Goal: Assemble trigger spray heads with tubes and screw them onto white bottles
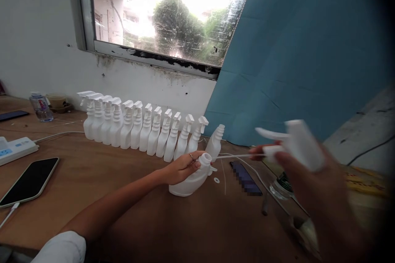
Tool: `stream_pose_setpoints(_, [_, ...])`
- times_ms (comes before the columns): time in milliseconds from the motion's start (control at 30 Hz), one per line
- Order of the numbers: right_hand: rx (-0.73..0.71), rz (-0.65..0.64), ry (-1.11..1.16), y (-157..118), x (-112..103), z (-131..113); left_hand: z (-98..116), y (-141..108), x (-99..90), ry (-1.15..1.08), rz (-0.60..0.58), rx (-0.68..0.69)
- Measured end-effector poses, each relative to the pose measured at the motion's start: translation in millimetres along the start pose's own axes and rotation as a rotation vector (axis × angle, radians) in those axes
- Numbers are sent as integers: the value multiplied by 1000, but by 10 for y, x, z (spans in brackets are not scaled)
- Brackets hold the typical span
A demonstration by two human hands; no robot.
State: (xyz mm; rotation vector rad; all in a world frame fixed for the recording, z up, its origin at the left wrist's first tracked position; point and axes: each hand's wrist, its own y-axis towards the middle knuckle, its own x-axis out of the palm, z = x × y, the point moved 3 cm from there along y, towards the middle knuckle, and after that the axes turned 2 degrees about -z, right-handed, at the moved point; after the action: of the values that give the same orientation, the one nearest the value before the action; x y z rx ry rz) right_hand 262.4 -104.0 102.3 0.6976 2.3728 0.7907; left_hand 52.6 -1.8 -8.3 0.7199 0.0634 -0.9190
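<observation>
My left hand (182, 169) is closed round the neck of an uncapped white spray bottle (189, 185), which leans to the right over the brown table. In my right hand (321, 189), blurred at the right, is a white trigger sprayer head (304, 144). Its thin dip tube (240, 155) points left, with its tip close to the bottle's mouth; whether it touches is unclear. Behind the held bottle stands another open white bottle (215, 144). A small white ring (217, 180) lies on the table beside the held bottle.
A row of white spray bottles (143, 131) with heads lines the wall. A black phone (29, 181), a power strip (17, 150) and a water bottle (41, 107) are at left. A dark pixelated object (246, 178), cables and a glass jar (280, 187) lie right.
</observation>
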Motion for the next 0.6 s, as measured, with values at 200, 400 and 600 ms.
stream_pose_setpoints(200, [-65, -667, 22, 173, 716, -2, -147, -3, -11, -344, -38, -92])
stream_pose_setpoints(400, [7, -894, 62, 212, 986, 64, -396, 4, -57, -547, 4, -153])
stream_pose_setpoints(600, [3, -846, 164, 216, 1096, 278, -353, 1, -101, -500, 72, -137])
